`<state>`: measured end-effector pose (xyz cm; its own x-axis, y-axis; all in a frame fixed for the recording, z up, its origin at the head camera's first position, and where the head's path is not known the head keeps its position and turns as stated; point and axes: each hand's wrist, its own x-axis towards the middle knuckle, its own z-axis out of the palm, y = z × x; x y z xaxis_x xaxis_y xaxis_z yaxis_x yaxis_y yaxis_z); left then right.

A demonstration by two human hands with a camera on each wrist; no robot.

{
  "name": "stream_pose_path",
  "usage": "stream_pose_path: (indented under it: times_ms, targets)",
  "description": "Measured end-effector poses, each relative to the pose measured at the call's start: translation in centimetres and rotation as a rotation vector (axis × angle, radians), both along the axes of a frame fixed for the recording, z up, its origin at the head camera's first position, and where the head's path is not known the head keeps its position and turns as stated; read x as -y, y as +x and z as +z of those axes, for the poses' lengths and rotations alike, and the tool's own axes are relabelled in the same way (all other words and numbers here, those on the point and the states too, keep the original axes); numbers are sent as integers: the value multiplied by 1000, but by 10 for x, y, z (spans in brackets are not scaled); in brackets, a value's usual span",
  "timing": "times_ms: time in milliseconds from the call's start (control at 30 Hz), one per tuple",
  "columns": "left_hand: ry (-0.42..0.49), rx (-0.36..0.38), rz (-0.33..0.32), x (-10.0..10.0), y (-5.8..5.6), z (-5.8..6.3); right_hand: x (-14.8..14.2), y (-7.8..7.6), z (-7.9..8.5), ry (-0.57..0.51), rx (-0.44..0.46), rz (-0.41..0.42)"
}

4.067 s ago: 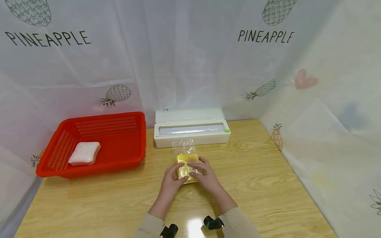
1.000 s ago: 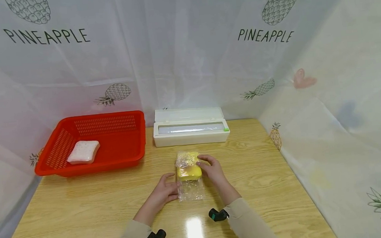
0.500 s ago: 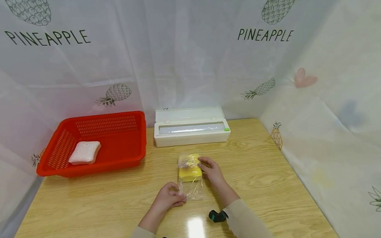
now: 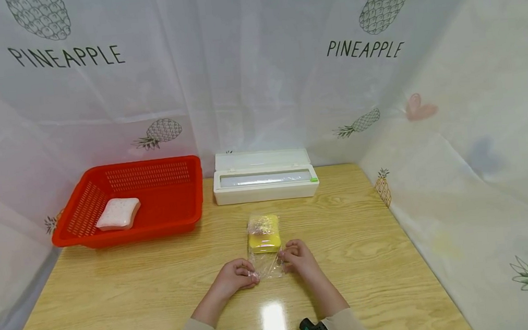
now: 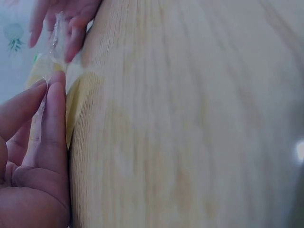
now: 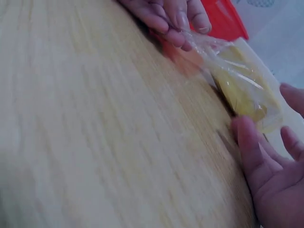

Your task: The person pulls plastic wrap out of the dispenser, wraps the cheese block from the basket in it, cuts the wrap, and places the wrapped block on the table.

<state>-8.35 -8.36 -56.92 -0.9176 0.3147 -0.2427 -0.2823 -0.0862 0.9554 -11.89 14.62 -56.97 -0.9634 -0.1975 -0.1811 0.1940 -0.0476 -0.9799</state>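
A yellow block [image 4: 265, 242] with rounded corners lies on the table in the head view, partly covered by clear cling film [image 4: 267, 265]. The film's loose flap extends from the block toward the person. My left hand [image 4: 234, 276] pinches the flap's left corner between thumb and fingers, as the left wrist view also shows. At the flap's right edge is my right hand [image 4: 299, 259]. In the right wrist view its thumb and fingers [image 6: 251, 142] are spread apart beside the film, with nothing gripped between them.
A white cling film dispenser [image 4: 266, 192] with its lid raised stands at the table's back edge. To its left, a red basket [image 4: 157, 233] holds a white, film-wrapped block [image 4: 118, 213]. A pineapple-print curtain [image 4: 257, 82] hangs behind the wooden table [image 4: 130, 302].
Both hands were on the block at first, with film sticking out at its far side. The flap now lies on the near side. My left hand took its corner; my right hand moved nearer.
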Motion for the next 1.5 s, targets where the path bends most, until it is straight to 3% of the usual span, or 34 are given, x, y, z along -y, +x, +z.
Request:
stream_pose_path:
  times_ms: [133,233,500,800,967,1200,1333,1500]
  targets:
    - [-8,-3,9,0,0,0,-3,12,5,93,-41,142]
    - [-10,-5,16,0,0,0,-4,18,5,116,-66,187]
    - [0,18,26,-1,6,1,-13,28,-2,110,-69,181]
    - [-33,11,36,-2,9,-1,-14,28,-3,165,-52,167]
    - [-43,-28,35,1,10,2,-15,28,5,124,-21,158]
    - [-161,-158,29,3,5,13,-23,23,26,136,-123,270]
    - [-230,-212,60,5,-3,18,-18,21,49,156,-125,227]
    - [-335,-276,131,5,-17,31,-12,5,41,173,-124,103]
